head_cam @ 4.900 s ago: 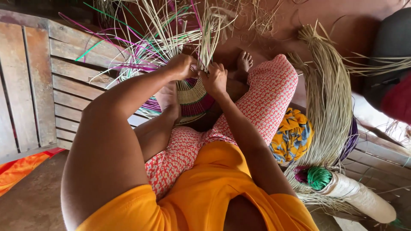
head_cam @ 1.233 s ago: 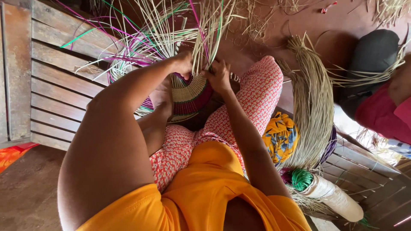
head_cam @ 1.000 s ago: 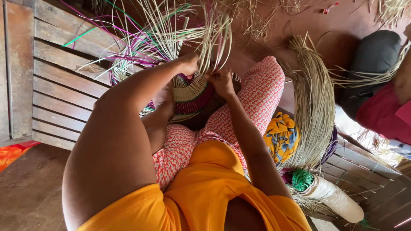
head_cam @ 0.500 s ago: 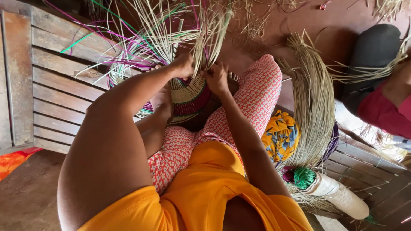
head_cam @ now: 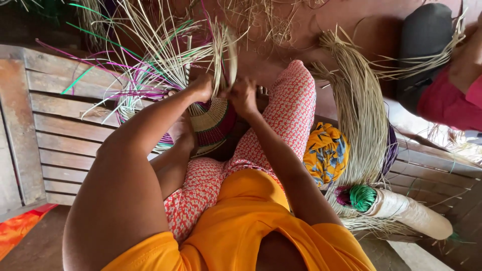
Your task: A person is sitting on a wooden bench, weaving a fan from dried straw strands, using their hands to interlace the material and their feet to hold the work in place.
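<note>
- Right now, from the head view, the left hand pinches a few pale straw strands at the rim of the half-woven basket, fingers closed round them.
- The right hand sits just beside the left, also closed on strands at the same rim; the two hands nearly touch.
- The basket rests between the knees on the patterned red trousers, its banded wall in cream, red and purple, its loose straw ends, some green and purple, fanning upward.
- A wooden slatted bench lies to the left of the basket.
- To the right, a long bundle of dry straw curves down beside a yellow patterned cloth, ending near a green-tied roll.
- Another person in a red garment sits at the far right.
</note>
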